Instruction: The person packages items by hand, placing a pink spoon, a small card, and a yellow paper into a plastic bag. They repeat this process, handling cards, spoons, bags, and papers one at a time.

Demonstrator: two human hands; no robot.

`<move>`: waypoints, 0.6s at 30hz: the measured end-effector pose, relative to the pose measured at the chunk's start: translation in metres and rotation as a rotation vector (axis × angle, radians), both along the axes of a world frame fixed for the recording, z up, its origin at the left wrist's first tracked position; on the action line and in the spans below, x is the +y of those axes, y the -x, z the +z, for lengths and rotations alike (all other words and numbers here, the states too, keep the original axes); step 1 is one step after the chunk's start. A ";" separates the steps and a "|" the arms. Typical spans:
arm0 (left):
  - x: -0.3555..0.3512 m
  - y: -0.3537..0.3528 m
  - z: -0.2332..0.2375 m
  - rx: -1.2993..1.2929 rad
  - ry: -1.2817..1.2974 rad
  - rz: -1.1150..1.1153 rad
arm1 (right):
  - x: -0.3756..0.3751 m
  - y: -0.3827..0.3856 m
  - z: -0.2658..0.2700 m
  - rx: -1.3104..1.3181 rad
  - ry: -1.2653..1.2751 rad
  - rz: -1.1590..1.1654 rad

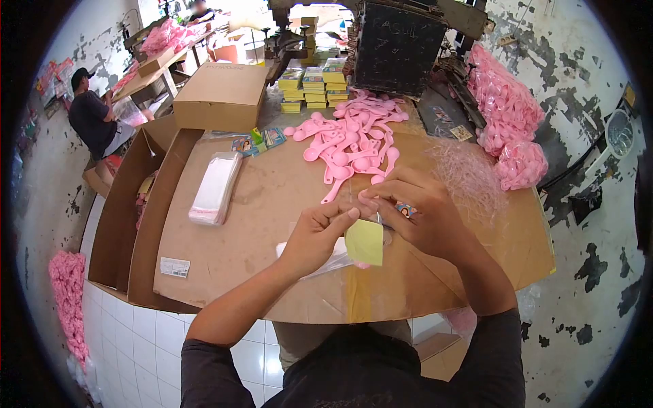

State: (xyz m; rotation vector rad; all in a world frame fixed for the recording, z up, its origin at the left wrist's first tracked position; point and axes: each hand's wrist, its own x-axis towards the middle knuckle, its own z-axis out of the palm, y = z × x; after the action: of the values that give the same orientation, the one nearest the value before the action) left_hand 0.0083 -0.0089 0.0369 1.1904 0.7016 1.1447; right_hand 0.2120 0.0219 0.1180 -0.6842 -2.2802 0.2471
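Observation:
My left hand [318, 234] pinches the upper edge of a small clear plastic bag; a yellow card [365, 243] shows at it, with a bit of pink below. My right hand [416, 209] is closed at the bag's top, thumb and fingertips pressed together close to the left fingertips. Part of a printed picture card [406, 210] shows by the right fingers. Under my left hand lies a clear plastic sleeve [330, 262]. Just beyond both hands spreads a pile of pink plastic spoons [350, 146].
A stack of clear bags [216, 187] lies left, near a white label [175, 267] and a closed carton [221, 92]. Yellow card stacks [314, 85] and a black machine [394, 47] stand behind. Clear strips [469, 177] and pink bundles [503, 102] are right. A person [92, 115] sits far left.

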 end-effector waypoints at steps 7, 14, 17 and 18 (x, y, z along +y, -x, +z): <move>-0.002 -0.004 0.001 0.004 -0.092 0.002 | 0.003 0.000 -0.006 0.059 0.045 -0.058; -0.007 -0.007 -0.002 0.149 -0.170 0.174 | 0.001 0.003 -0.008 -0.034 -0.364 -0.124; -0.010 -0.007 -0.007 0.318 -0.261 0.257 | -0.004 0.007 -0.010 -0.117 -0.387 -0.129; -0.011 -0.007 -0.007 0.376 -0.288 0.282 | -0.003 0.008 -0.011 -0.129 -0.422 -0.123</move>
State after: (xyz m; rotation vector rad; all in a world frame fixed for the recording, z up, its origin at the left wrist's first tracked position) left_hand 0.0150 -0.0200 0.0299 1.6121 1.0399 1.2996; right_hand 0.2036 0.0185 0.1072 -0.6253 -2.2959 -0.3381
